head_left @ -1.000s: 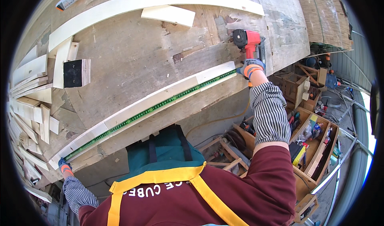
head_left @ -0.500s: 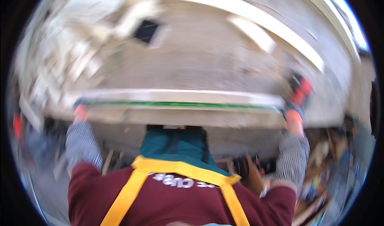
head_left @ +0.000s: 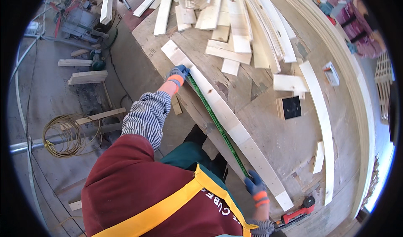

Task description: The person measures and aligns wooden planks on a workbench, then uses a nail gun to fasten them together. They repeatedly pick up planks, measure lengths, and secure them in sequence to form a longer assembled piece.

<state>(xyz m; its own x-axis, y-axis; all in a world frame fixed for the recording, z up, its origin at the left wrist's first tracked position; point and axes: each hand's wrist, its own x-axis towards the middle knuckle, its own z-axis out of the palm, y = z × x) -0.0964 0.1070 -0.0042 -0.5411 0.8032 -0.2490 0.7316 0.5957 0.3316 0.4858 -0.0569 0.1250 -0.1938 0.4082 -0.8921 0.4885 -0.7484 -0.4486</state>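
A long pale board (head_left: 233, 126) lies slantwise along the near edge of the worktable. Beside its near edge, a green tape measure blade with dark markings (head_left: 214, 118) is stretched. My left hand (head_left: 178, 73), in a dark blue glove with an orange cuff, is closed on the blade's far end, against the board. My right hand (head_left: 255, 185), gloved alike, has its fingers closed at the near end of the blade; its grip is partly hidden. A red and black power tool (head_left: 297, 213) lies near the board's right end, just beyond my right hand.
Loose boards (head_left: 235, 23) pile up on the far side of the worktable (head_left: 260, 107). A black-faced block (head_left: 289, 107) and a curved-looking long board (head_left: 321, 119) lie farther right. A coiled hose (head_left: 71, 135) and metal stands are at left. Another person (head_left: 357, 21) is at upper right.
My view has swung to the left and is sharper. The board and stretched tape, level across the picture before, now slant down to the right. Both hands remain at the tape's ends.
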